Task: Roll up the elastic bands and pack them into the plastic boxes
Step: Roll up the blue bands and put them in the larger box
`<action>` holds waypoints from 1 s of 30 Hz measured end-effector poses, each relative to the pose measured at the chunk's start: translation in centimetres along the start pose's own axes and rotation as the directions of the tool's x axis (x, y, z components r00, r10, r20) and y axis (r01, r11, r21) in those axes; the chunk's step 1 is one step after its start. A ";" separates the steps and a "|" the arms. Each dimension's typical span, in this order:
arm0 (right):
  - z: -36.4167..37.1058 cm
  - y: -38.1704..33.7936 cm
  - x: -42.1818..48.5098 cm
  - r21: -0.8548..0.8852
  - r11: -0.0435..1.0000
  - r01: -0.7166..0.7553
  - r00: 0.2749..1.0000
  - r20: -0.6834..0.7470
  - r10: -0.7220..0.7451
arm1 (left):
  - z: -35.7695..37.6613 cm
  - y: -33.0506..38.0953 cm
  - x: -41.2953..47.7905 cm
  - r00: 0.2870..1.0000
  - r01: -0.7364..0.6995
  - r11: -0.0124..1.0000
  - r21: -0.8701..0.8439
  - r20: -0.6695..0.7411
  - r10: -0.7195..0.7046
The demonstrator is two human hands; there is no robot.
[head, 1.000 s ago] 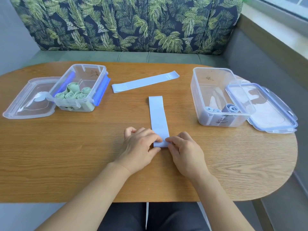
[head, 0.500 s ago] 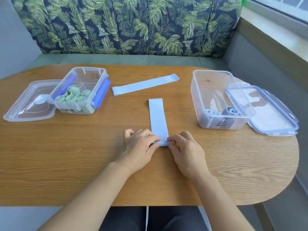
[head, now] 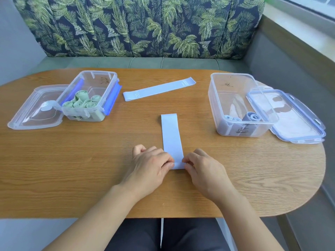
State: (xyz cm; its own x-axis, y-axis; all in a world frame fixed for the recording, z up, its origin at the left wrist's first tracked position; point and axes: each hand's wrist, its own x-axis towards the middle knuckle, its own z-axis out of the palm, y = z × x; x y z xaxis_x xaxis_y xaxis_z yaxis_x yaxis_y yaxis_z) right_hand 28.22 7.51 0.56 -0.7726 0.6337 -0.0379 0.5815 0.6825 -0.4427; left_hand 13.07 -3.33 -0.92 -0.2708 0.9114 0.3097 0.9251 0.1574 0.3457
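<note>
A pale blue elastic band [head: 171, 134] lies flat on the wooden table [head: 72, 160], running away from me. My left hand [head: 150, 167] and my right hand [head: 204, 169] pinch its near end from either side, fingers curled on the edge. A second pale blue band [head: 159, 88] lies flat farther back. The clear box on the left [head: 90, 95] holds several green rolled bands [head: 81, 102]. The clear box on the right [head: 235, 105] holds rolled blue bands [head: 251, 117] at its near end.
A clear lid [head: 34, 109] lies left of the left box. A blue-rimmed lid [head: 290, 116] leans against the right box. A leaf-patterned bench cushion [head: 137, 26] stands behind the table. The table's rounded edge curves at the right.
Both hands have stayed at the band's near end with only small finger shifts. The camera view has tilted slightly, so everything sits lower in the frame.
</note>
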 end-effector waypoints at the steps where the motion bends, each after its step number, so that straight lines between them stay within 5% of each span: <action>1: 0.0 -0.1 -0.1 -0.002 1.000 0.001 1.000 0.005 -0.001 | 0.0 0.1 -0.3 1.000 -0.002 1.000 -0.005 -0.006 0.002; 9: -0.2 0.0 0.1 0.062 0.998 -0.024 1.000 0.014 0.023 | -0.2 -0.2 -0.8 0.998 -0.067 0.998 -0.001 -0.022 0.067; 17: -0.2 0.2 0.8 0.267 0.955 -0.129 0.992 0.022 0.127 | -0.1 -0.1 -1.1 0.997 0.018 0.999 -0.026 -0.072 -0.020; 24: -0.4 -0.2 1.6 0.250 0.949 -0.192 0.981 0.056 0.183 | -0.3 -0.6 -0.4 1.000 0.007 1.000 0.025 -0.021 -0.007; 30: 0.3 -0.6 0.9 0.187 0.981 -0.041 0.978 -0.193 0.077 | -0.1 -0.9 0.2 0.999 -0.027 0.999 0.045 -0.035 0.029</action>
State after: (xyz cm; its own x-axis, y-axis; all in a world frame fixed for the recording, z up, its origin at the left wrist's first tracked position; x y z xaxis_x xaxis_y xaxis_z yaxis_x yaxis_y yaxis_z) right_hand 27.16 7.57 0.55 -0.6617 0.7429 0.1014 0.5546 0.5760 -0.6006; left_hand 12.13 -3.38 -1.11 -0.2534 0.9018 0.3500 0.9430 0.1496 0.2971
